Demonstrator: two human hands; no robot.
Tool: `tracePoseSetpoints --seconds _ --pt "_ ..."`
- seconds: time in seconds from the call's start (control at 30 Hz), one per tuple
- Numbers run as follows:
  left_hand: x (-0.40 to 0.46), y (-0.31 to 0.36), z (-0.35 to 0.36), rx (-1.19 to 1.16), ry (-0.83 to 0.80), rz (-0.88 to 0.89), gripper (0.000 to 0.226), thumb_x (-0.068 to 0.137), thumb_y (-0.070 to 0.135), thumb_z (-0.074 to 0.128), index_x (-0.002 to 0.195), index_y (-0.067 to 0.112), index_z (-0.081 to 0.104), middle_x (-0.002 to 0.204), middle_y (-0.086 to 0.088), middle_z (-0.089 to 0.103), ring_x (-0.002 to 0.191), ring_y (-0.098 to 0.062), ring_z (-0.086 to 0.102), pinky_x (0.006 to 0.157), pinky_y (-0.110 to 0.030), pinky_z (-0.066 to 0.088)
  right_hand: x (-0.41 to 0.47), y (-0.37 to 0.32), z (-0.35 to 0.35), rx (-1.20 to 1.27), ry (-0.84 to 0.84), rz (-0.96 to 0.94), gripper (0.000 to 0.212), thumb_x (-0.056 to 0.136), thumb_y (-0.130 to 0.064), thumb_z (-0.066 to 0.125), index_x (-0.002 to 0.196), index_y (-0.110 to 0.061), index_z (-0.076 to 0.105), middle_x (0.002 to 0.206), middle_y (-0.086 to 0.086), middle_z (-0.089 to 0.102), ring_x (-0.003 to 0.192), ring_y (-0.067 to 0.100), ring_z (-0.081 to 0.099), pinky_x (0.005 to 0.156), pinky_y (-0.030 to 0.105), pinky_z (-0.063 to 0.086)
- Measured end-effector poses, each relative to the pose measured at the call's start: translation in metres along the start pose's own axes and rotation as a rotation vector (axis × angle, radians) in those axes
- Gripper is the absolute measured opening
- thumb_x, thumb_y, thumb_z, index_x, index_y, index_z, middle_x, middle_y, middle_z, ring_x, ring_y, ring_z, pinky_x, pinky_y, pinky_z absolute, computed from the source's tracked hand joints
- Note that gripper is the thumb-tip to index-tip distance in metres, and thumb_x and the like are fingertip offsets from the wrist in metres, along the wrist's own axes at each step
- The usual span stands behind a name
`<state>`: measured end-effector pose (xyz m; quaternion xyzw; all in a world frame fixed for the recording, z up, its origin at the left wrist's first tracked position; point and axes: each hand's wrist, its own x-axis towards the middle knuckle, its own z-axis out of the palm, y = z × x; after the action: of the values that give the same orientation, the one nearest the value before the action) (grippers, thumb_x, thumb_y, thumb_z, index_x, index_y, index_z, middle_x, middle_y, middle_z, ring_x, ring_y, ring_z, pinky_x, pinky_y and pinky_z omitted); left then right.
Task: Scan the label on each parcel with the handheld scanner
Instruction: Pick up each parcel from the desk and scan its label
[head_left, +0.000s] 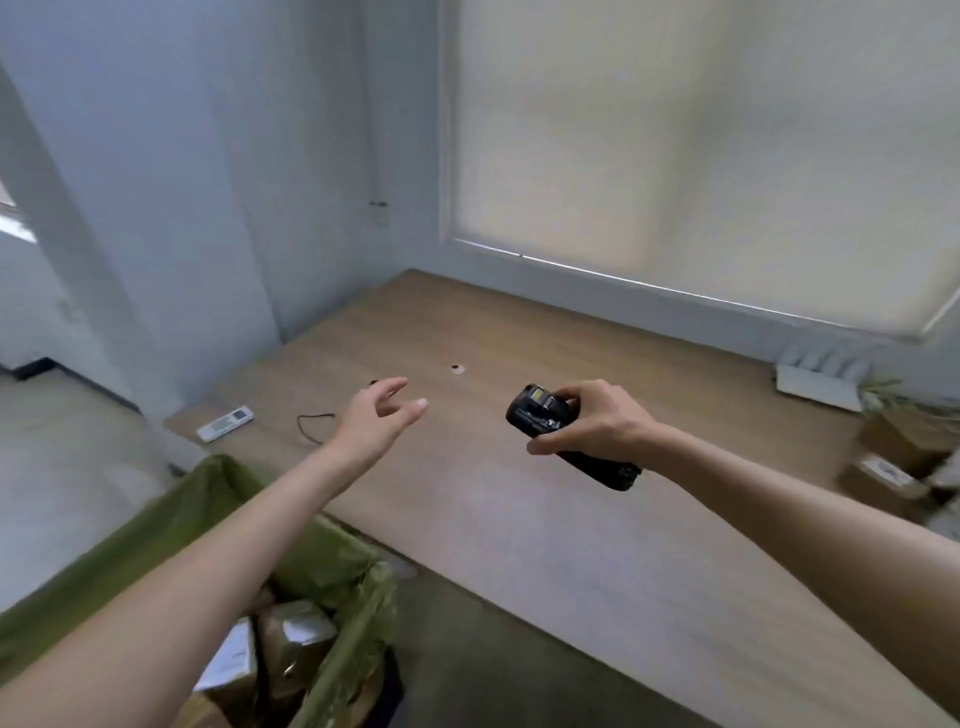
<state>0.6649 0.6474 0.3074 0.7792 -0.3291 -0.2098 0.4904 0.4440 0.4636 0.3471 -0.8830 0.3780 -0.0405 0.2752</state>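
Note:
My right hand grips a black handheld scanner above the wooden table, its window end pointing left and away. My left hand hovers over the table's left part with relaxed fingers, holding nothing. Brown cardboard parcels with white labels lie at the table's right edge. More parcels with white labels sit inside a green sack at the lower left, below my left forearm.
A white remote control and a thin black cable lie near the table's left edge. A small red-and-white spot marks the tabletop. A white rack stands at the back right under the window blind.

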Motion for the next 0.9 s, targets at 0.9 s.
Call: tracePoseSetpoints --seconds 0.9 --pt "-0.078 0.323 0.651 0.068 -0.809 0.42 0.057 0.095 0.04 0.067 0.145 0.018 0.052 0.123 -0.003 0.069 0.113 -0.017 0.063 0.095 -0.027 0.047 -0.316 0.533 -0.291 0.108 0.513 0.843 0.063 0.053 -0.068 0.088 0.104 -0.033 0.075 0.098 -0.005 0.075 0.091 0.018 0.069 0.084 0.037 0.06"
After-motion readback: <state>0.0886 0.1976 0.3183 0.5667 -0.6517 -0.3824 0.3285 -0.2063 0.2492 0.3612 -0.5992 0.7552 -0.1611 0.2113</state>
